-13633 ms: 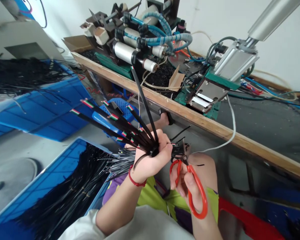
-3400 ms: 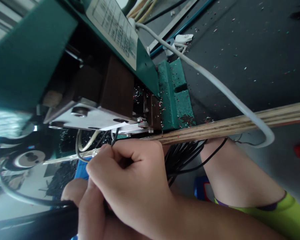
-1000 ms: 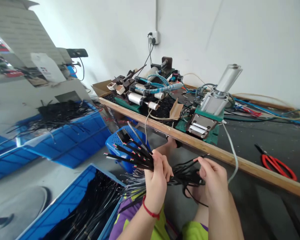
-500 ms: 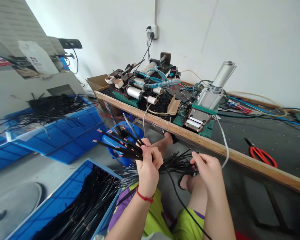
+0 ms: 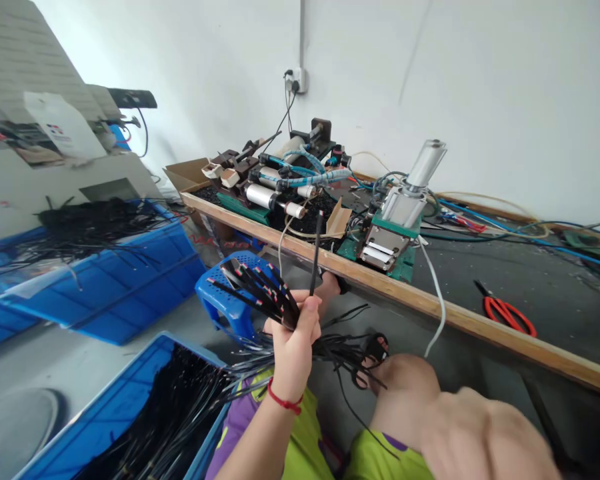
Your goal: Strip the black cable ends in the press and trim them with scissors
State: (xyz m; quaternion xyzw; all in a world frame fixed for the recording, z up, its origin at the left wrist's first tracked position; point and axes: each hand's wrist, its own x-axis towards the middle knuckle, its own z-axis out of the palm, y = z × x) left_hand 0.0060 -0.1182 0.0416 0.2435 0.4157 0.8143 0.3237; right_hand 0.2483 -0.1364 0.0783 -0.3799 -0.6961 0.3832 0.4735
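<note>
My left hand (image 5: 295, 340) is closed round a bundle of black cables (image 5: 260, 290). Their near ends fan up and left, with red, white and green wire tips showing. One cable (image 5: 317, 250) stands upright above the thumb, apart from the fan. Behind the fist, the loose lengths (image 5: 347, 353) spread over the lap and hang toward the floor. Blurred by motion at the lower right, my right hand (image 5: 485, 433) is in front of the knee, away from the bundle, its fingers not readable. Red-handled scissors (image 5: 507, 315) lie on the bench, touched by neither hand.
A wood-edged bench (image 5: 430, 313) crosses ahead, bearing a green press with a metal cylinder (image 5: 393, 233) and a pneumatic machine (image 5: 270, 193). A blue crate of cables (image 5: 100, 407) is at lower left, another blue crate (image 5: 135, 293) beyond. A blue stool (image 5: 230, 303) stands under the bench.
My right hand has left the cable ends and dropped to the lower right. One cable now stands upright from my left hand. The scissors, in my right hand at first, now lie on the bench.
</note>
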